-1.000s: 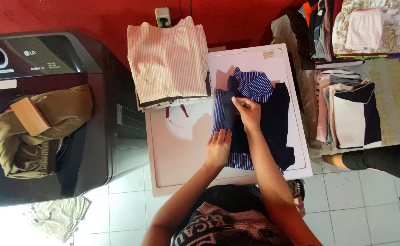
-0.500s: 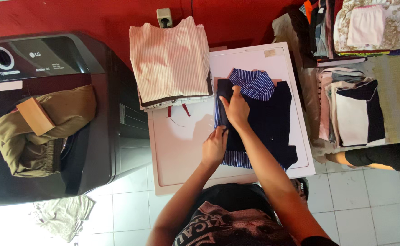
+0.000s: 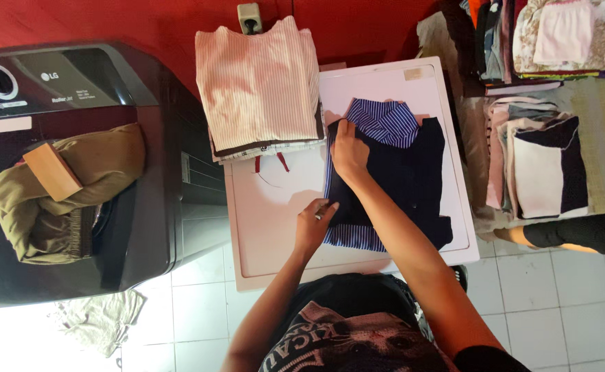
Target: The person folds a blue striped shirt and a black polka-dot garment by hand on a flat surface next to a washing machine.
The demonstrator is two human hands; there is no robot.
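Pressed flat by the right hand point(image 3: 350, 153), the dark blue shirt point(image 3: 399, 182) is held against the white board point(image 3: 275, 220); the fingers are stretched out with their tips at the shirt's upper left edge, just beside the striped collar point(image 3: 383, 122), and nothing is clenched in them. The lower left edge of the same shirt is pinched by the left hand point(image 3: 313, 224), whose fingertips are closed on the fabric near the blue-and-white striped hem point(image 3: 350, 236).

The shirt is laid on the right half of the board, collar toward the red wall point(image 3: 109, 21), with a folded strip of dark cloth lying down its left side under both hands. A little of the striped lining is shown along the left edge and at the bottom.

A folded pile of pink-and-white striped clothes point(image 3: 257, 86) is set at the board's upper left corner, overhanging its edge, well clear of the hands. A dark washing machine point(image 3: 75, 172) is seen to the left, with olive-green clothing point(image 3: 54, 200) and a tan block point(image 3: 52, 171) lying in its open top. Stacks of folded laundry point(image 3: 540, 165) are placed to the right of the board. A pale rag point(image 3: 99, 320) is left on the tiled floor point(image 3: 543, 296) below the machine.
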